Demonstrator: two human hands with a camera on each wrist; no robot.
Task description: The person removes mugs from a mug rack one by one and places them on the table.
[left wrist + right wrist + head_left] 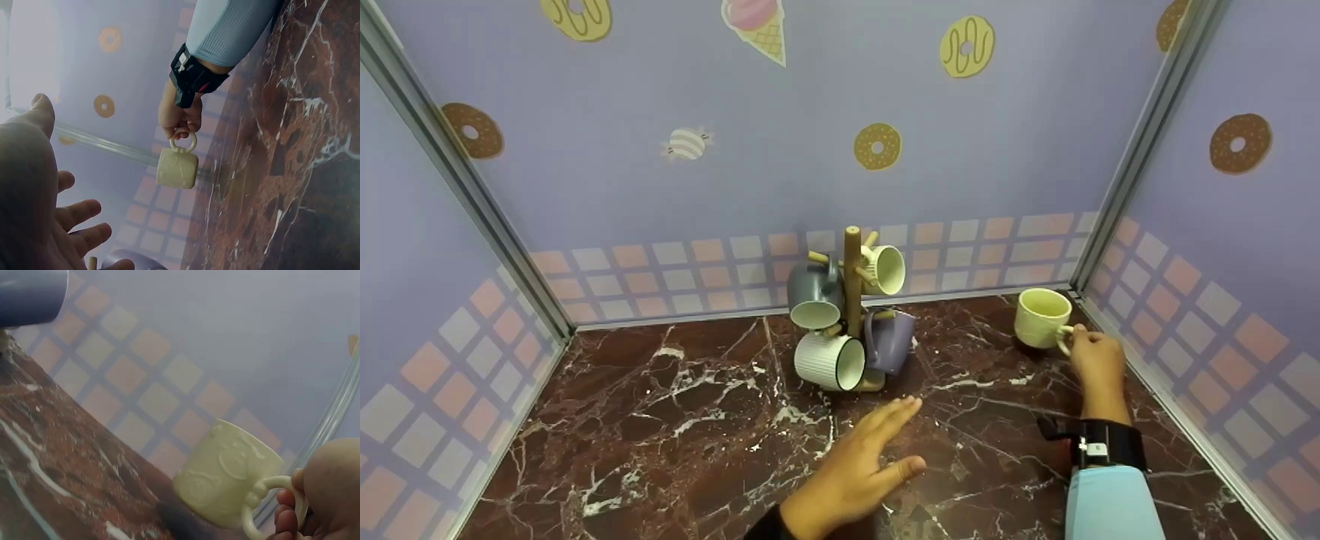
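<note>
A pale yellow mug with raised figures on its side is near the back right corner. My right hand pinches its ring-shaped handle, seen closely in the right wrist view, where the mug looks slightly off the table. My left hand is held over the table with fingers extended and nothing in it, in front of the wooden mug tree. On the tree hang a grey mug, a small cream mug, a white ribbed mug and a purple mug.
The dark red marbled tabletop is bounded by a back wall and side walls with printed sweets and tiles. Metal corner posts stand at left and right. The right hand is close to the right wall.
</note>
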